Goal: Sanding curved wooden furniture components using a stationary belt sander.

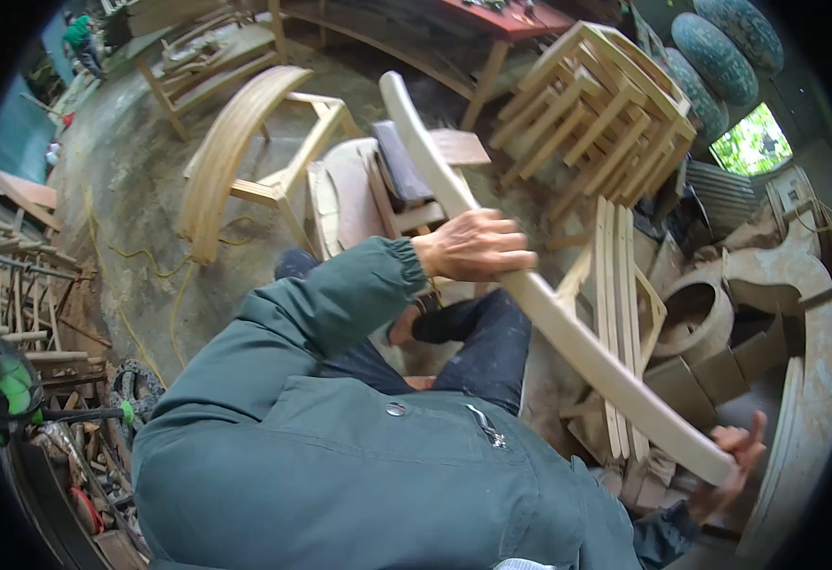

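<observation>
A long, pale, gently curved wooden slat (592, 356) slants across in front of me, from upper middle to lower right. My left hand (478, 245) is closed around it above its middle, knuckles up. At the slat's lower end is my right hand (741, 454), partly behind the wood and slightly blurred. Its visible fingers are apart and stretch past the end; the palm is mostly hidden. Beyond my left hand, a dark padded block (403, 163) sits on a low wooden stand. Several similar pale slats (615, 323) lean together just right of my legs.
A wooden frame (293, 171) with bundled curved slats (231, 157) stands at front left. Stacked wooden frames (606, 114) fill the upper right, near a red-topped table (520, 19). A round hollow piece (696, 318) lies at right. A yellow cord (122, 313) crosses the floor.
</observation>
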Motion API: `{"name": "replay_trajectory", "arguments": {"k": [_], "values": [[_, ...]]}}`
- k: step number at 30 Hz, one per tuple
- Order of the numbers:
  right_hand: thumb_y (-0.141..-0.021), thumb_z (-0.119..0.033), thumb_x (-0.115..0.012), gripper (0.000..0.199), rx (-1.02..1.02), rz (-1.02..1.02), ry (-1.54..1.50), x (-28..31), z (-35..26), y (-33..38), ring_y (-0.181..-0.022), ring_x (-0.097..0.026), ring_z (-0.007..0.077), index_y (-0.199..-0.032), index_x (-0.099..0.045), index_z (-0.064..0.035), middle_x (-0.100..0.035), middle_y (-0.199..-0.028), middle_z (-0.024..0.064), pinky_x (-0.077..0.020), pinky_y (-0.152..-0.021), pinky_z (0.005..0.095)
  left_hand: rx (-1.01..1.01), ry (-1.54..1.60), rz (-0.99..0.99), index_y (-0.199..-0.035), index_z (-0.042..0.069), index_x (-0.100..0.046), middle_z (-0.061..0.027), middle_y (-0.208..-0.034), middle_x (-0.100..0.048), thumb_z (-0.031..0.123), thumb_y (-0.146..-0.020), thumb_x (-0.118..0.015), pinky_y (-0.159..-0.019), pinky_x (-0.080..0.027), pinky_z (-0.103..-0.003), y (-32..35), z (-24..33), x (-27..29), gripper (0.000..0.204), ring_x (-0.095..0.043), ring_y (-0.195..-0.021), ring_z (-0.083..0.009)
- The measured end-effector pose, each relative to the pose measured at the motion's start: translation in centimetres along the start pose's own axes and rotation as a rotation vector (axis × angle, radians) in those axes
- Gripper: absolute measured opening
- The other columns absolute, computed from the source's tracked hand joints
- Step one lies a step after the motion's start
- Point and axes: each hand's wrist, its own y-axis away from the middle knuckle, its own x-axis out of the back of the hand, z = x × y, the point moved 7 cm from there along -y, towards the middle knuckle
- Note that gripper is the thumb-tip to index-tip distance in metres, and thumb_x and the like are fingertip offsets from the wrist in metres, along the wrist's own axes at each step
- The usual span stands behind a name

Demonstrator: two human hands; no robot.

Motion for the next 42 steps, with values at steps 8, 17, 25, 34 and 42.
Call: {"name": "replay_trajectory", "arguments": {"k": [8,17,25,34,42], "values": [[-0.102,-0.013,-0.064,0.049,-0.168,0.019,0.386,-7.3,12.0,-3.9,-0.093,-0.058,0.0099,-0.149,-0.055,-0.0013,-0.067,-0.101,0.0037,-0.0455,-0.089,0.0258,-0.145,-0.141,0.611,-0.107,0.012,-0.057,-0.0039,-0.078,-0.052,0.024,-0.088,-0.079,-0.061,-0.052,-0.038,-19.0,-1.5,22.8,0.032,-0.058,-0.065,-0.0223],[-0.099,-0.058,-0.063,0.079,0.362,-0.304,0.675,-22.2,12.7,-6.7,-0.145,-0.044,0.0371,-0.154,-0.048,-0.004,-0.048,-0.156,0.0211,-0.033,-0.121,0.0449,0.633,1.084,0.934,-0.107,0.011,-0.054,-0.0036,-0.084,-0.057,0.027,-0.099,-0.073,-0.059,-0.056,-0.037,-13.4,-11.4,26.4,0.026,-0.06,-0.065,-0.0182],[-0.104,-0.065,-0.05,0.074,-0.481,-0.81,-0.124,-20.5,22.3,0.9,-0.089,-0.065,0.0171,-0.131,-0.064,0.003,-0.071,-0.102,0.01,-0.0504,-0.08,0.0295,1.115,1.474,1.101,-0.106,0.011,-0.049,-0.0039,-0.077,-0.046,0.044,-0.099,-0.07,-0.06,-0.052,-0.038,-3.3,-17.9,12.2,0.04,-0.052,-0.063,-0.0216],[-0.091,-0.077,-0.059,0.095,-0.925,-0.731,-0.634,-17.8,25.1,8.4,-0.062,-0.065,0.0181,-0.13,-0.058,0.01,-0.069,-0.077,0.0142,-0.0526,-0.057,0.0268,1.268,1.58,1.354,-0.102,0.01,-0.046,-0.0048,-0.078,-0.043,0.045,-0.11,-0.049,-0.06,-0.051,-0.038,1.7,-12.5,1.2,0.036,-0.051,-0.065,-0.0207],[-0.083,-0.061,-0.082,0.078,-0.938,-0.725,-0.271,-11.7,29.6,10.8,-0.074,-0.067,0.015,-0.118,-0.066,0.007,-0.072,-0.091,0.0083,-0.0531,-0.067,0.0284,1.391,1.534,1.26,-0.111,0.008,-0.048,-0.0069,-0.085,-0.05,0.041,-0.107,-0.058,-0.066,-0.056,-0.04,4.1,-11.1,0.4,0.035,-0.057,-0.071,-0.0213]]}}
